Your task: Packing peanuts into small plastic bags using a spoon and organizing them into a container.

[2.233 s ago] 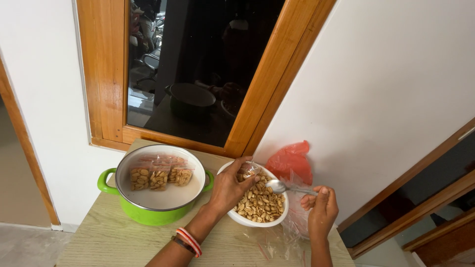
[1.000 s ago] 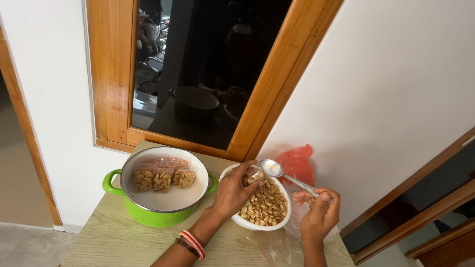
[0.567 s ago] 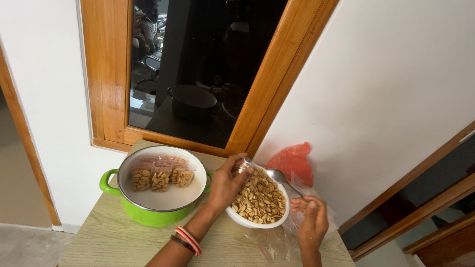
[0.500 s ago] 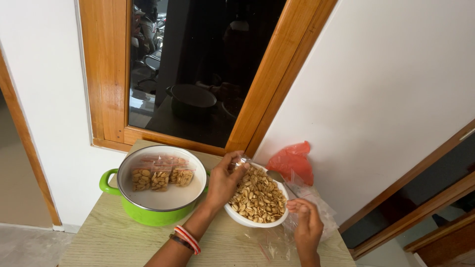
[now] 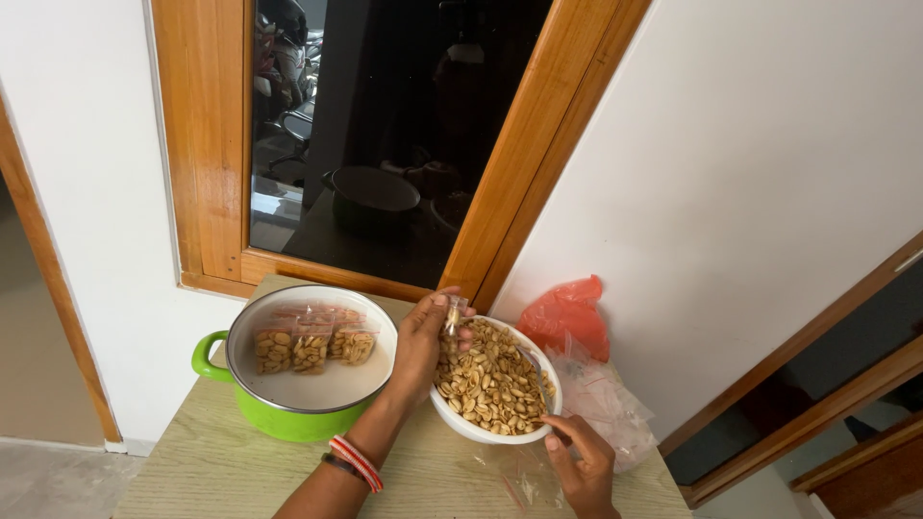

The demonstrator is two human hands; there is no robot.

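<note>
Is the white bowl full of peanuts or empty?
Full. The white bowl is heaped with peanuts nearly to its rim.

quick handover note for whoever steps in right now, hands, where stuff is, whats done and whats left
Left hand: fingers pinch a small clear pouch, partly filled, held over the white bowl of peanuts.
Right hand: at the bowl's near rim, on the spoon handle; the spoon lies in the peanuts.
Green pot, left of the bowl: three filled pouches lie inside.
Empty clear bags and a red bag lie right of the bowl, all on the wooden table.
Done: three pouches packed.
Left: the pouch in hand is not full or sealed; the bowl holds many more peanuts.
</note>
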